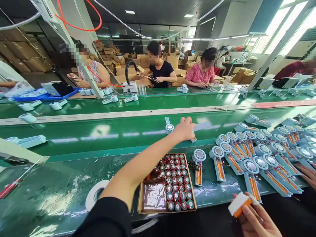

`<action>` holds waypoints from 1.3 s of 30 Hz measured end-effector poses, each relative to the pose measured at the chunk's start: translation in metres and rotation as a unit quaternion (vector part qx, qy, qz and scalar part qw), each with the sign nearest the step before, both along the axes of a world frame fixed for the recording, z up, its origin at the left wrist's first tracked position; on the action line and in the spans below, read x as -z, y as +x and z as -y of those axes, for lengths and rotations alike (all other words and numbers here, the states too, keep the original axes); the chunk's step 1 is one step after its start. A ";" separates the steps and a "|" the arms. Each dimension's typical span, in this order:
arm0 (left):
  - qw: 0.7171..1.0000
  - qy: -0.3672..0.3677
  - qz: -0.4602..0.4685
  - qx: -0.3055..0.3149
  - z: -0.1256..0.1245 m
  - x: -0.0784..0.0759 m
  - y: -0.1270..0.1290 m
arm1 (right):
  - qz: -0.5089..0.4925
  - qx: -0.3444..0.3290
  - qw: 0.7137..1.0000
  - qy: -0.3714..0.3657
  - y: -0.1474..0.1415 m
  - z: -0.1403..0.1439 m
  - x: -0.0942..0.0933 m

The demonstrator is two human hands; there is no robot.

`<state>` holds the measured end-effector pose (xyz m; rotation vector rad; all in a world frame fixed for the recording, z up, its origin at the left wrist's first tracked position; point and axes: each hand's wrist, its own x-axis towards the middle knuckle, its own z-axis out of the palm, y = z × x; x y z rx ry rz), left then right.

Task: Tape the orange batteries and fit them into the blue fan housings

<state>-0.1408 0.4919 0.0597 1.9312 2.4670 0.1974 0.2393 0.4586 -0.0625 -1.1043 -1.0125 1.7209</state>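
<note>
The green conveyor surface (98, 138) spans the view, with other people seated at work along its far side. On the near green surface to the right lies a spread of pale blue fan housings with round grilles and open orange-wired handles (259, 154), laid in overlapping rows. A shallow cardboard box of small round green-and-red wired cells (176, 184) sits near the front edge, a roll of white tape (95, 194) to its left.

The left hand (185, 129) is stretched out over the belt, its grip pressed around a pale blue handle piece (202, 126), just beside a small white round fan unit (169, 127) on the belt. The right hand (256, 220), low at the front edge, pinches a small white-and-orange block (239, 204).

Judgement: the step in hand is setting a piece on the belt; the next move calls for a clean release clear of the neighbouring unit.
</note>
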 end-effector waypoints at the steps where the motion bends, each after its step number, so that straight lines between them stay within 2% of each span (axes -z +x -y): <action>1: 1.000 0.000 -0.009 -0.005 0.025 -0.003 -0.017 | -0.019 -0.003 1.000 -0.010 -0.006 -0.002 -0.004; 4: 0.999 -0.033 -0.031 -0.013 0.108 -0.005 -0.069 | -0.067 -0.042 0.997 0.001 -0.034 -0.001 -0.022; 6: 0.997 -0.059 -0.039 -0.009 0.156 0.002 -0.094 | -0.086 -0.089 0.991 0.040 -0.059 0.003 -0.037; 8: 0.996 -0.076 -0.042 -0.004 0.189 0.014 -0.108 | -0.090 -0.154 0.979 0.103 -0.087 0.007 -0.056; 10: 0.995 -0.089 -0.039 -0.011 0.200 0.026 -0.113 | -0.087 -0.225 0.953 0.185 -0.121 0.009 -0.077; 13: 0.991 -0.118 -0.029 -0.052 0.186 0.038 -0.114 | -0.060 -0.313 0.889 0.329 -0.184 0.004 -0.104; 15: 0.986 -0.145 -0.014 -0.085 0.170 0.040 -0.116 | -0.014 -0.368 0.833 0.412 -0.232 -0.004 -0.113; 18: 0.978 -0.172 0.018 -0.114 0.157 0.032 -0.122 | 0.079 -0.428 0.757 0.487 -0.298 -0.019 -0.106; 21: 0.979 -0.163 0.050 -0.112 0.162 0.024 -0.125 | 0.144 -0.440 0.720 0.517 -0.343 -0.028 -0.089; 23: 0.981 -0.137 0.064 -0.118 0.167 0.023 -0.125 | 0.176 -0.451 0.692 0.535 -0.358 -0.029 -0.079; 26: 0.982 -0.093 0.079 -0.144 0.166 0.027 -0.121 | 0.239 -0.467 0.629 0.574 -0.364 -0.029 -0.071; 29: 0.977 -0.063 0.093 -0.183 0.155 0.037 -0.117 | 0.302 -0.478 0.558 0.607 -0.363 -0.029 -0.070; 32: 0.969 -0.046 0.103 -0.221 0.144 0.047 -0.113 | 0.354 -0.485 0.504 0.621 -0.366 -0.026 -0.071; 36: 0.960 -0.035 0.108 -0.256 0.136 0.050 -0.103 | 0.407 -0.492 0.456 0.620 -0.378 -0.017 -0.076; 39: 0.955 -0.027 0.103 -0.276 0.133 0.043 -0.097 | 0.413 -0.494 0.441 0.624 -0.384 -0.016 -0.088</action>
